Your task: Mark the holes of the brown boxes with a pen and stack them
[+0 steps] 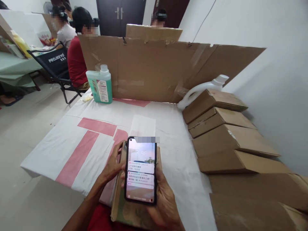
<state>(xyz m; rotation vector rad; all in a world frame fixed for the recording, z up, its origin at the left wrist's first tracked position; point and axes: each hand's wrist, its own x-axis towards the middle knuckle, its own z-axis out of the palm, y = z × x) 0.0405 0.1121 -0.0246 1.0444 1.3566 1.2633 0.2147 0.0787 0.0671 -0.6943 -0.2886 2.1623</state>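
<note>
Near the front of the white-covered table [173, 134], a smartphone [141, 179] with a lit screen of notifications is in my right hand [166, 195]. My right thumb lies along its right edge, and fingertips show at its left edge. Beneath the phone is a flat brown cardboard box [117, 205] with green print. My left hand [113, 163] is closed around the box's left edge near its top corner, close beside the phone. Part of the box is hidden by the phone and my right hand. A pale translucent sheet [143, 125] lies just beyond the phone.
A bottle of green liquid [101, 85] stands at the table's back left. Cardboard panels [149, 70] form a wall behind. Along the right side lean several cardboard boxes [228, 138], with a white jug [202, 89] tilted behind them. Several people sit beyond, one near a black chair [56, 61].
</note>
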